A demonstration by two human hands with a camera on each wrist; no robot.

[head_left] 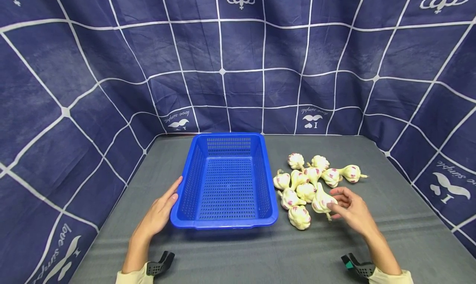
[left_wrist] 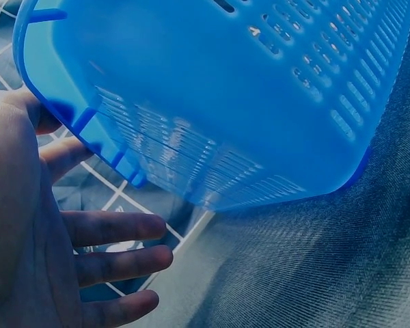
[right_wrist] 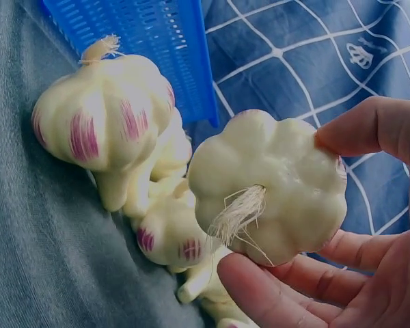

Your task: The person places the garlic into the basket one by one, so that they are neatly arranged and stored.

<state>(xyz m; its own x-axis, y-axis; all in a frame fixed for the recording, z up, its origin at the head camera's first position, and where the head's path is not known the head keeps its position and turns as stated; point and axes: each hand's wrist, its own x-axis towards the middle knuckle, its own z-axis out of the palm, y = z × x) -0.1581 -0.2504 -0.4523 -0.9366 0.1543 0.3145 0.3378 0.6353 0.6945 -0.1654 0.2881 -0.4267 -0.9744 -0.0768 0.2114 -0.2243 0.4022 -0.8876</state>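
I have the right hand point(head_left: 354, 213) pinching a rounded, cream-and-purple garlic bulb point(head_left: 321, 202) beside similar bulbs point(head_left: 306, 192); an uneven pinch could drop it. The left hand point(head_left: 158, 215), fingers spread, touches the blue, perforated plastic basket point(head_left: 228, 187); a stray push might shift it.

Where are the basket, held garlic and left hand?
Basket point(head_left: 228, 189): head view, bare inner floor.
Held garlic point(right_wrist: 280, 174): right wrist view, root end of the bulb.
Left hand point(head_left: 158, 213): head view, middle of the hand.

On my screen the basket point(head_left: 224, 224) is bright blue, the garlic bulbs point(head_left: 299, 217) cream with purple-pink streaks. I see a grey desk point(head_left: 230, 259) and white-gridded navy cloth point(head_left: 243, 48).
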